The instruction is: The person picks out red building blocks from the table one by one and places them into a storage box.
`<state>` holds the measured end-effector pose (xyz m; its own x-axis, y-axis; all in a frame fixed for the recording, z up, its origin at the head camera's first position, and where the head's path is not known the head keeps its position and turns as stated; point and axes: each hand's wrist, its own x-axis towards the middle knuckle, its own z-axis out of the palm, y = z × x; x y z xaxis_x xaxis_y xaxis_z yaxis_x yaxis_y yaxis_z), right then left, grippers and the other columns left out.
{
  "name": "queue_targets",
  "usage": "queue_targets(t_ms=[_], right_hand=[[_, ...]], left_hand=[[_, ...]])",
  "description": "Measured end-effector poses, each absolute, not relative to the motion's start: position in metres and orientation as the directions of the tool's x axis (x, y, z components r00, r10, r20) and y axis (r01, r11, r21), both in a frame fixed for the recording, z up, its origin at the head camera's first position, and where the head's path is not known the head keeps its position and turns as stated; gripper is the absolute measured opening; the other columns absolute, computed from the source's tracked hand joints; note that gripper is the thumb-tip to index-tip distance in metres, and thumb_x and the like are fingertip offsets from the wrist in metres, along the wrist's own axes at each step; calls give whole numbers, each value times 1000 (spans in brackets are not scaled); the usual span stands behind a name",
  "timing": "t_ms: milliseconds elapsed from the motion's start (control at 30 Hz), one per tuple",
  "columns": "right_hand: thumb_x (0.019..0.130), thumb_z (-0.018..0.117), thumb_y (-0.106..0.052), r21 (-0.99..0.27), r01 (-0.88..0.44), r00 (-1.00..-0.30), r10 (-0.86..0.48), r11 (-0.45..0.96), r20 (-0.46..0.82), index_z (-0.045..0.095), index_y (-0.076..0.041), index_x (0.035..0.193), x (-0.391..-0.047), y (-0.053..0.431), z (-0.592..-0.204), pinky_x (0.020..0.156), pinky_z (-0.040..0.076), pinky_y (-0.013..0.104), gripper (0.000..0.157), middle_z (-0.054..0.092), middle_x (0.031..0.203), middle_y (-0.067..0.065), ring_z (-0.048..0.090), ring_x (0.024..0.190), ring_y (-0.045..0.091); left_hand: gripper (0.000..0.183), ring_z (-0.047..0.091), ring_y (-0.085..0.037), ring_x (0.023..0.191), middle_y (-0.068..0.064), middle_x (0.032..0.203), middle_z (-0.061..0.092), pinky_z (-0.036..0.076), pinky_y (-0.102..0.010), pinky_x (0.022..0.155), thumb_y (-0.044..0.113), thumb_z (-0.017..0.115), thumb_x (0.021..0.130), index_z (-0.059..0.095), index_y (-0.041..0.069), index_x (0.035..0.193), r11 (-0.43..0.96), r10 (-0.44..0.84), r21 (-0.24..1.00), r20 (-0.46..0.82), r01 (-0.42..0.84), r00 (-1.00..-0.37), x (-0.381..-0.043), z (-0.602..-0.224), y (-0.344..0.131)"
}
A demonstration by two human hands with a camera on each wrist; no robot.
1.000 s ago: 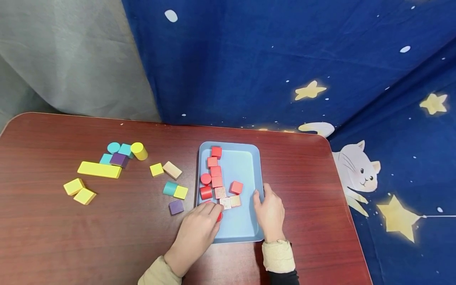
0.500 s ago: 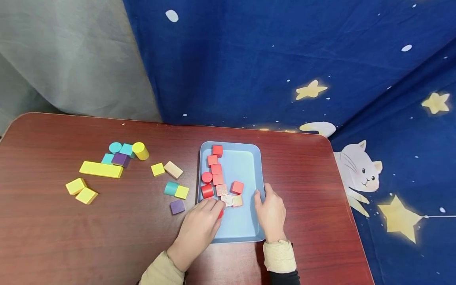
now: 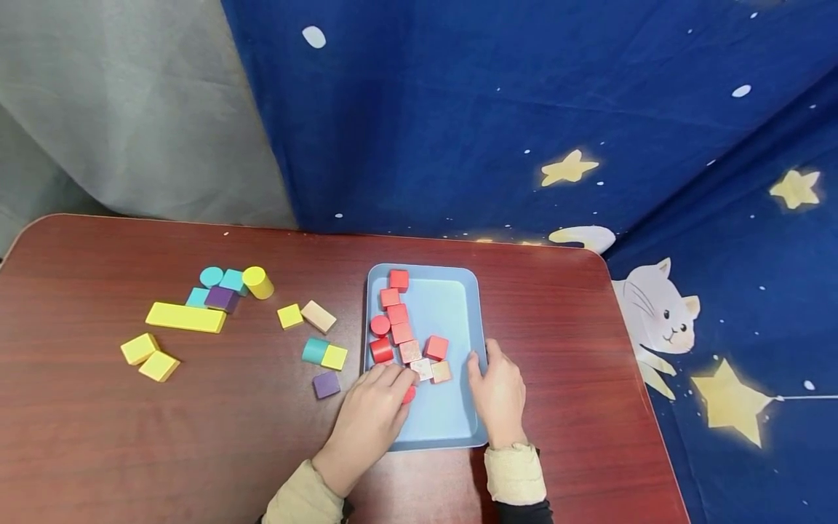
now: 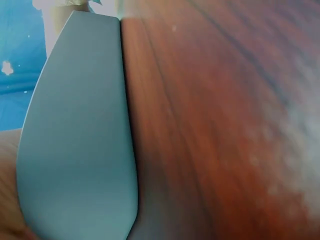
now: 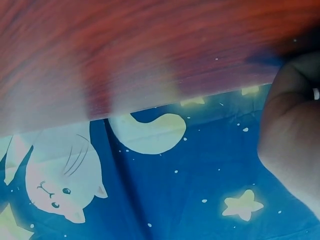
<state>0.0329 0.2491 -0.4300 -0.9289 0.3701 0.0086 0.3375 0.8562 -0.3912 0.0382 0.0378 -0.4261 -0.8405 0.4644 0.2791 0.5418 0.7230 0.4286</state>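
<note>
A light blue tray [image 3: 452, 429] holds several red blocks [image 3: 397, 314] along its left side, plus a few pale wooden ones. My left hand [image 3: 372, 407] reaches over the tray's near left part, fingers curled around a red round block [image 3: 409, 395] that shows beside the fingertips. A pale block [image 3: 422, 370] sits just beyond those fingertips. At the tray's right wall my right hand [image 3: 497, 393] grips the rim, thumb on the inner side. The left wrist view has the tray's outer wall [image 4: 82, 125] up close; the right wrist view catches only part of the right hand [image 5: 295, 120].
Left of the tray on the brown table [image 3: 249, 437] lie loose blocks: a purple block [image 3: 326, 385], a teal cylinder [image 3: 316, 350], a wooden block [image 3: 318, 316] and a long yellow block [image 3: 186, 317]. A blue star-patterned curtain [image 3: 419, 109] hangs behind.
My left hand has shifted slightly right with the red round block. The nearest pale blocks have slid a little right in the tray. My right hand keeps its place on the rim.
</note>
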Motion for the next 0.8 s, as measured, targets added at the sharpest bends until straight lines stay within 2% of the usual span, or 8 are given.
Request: queue_targets(t_ms=[333,667,800], right_hand=[[95,62,-25,-413,332,-929,370,848,14,66,-8,119,34,251,-432,65,53,56,29,75,96,18,72,84,40],[95,64,-24,-398,324,-931,363,858,25,66,-4,121,35,250,-433,67,54,58,33,75,100,20,72,86,42],[95,63,-24,-385,313,-937,349,868,24,65,-5,118,34,248,-432,64,53,57,30,74,97,21,71,84,43]], left_hand=[[36,59,-17,85,2,92,68,51,-30,77,11,89,70,68,15,99,716,438,437,325,544,-838,36,-430,42],[38,59,-17,88,1,95,68,51,-30,80,18,90,72,68,15,102,738,449,421,276,527,-850,37,-430,40],[38,59,-17,89,1,95,68,51,-31,81,20,90,72,68,14,102,738,442,435,265,515,-857,37,-429,39]])
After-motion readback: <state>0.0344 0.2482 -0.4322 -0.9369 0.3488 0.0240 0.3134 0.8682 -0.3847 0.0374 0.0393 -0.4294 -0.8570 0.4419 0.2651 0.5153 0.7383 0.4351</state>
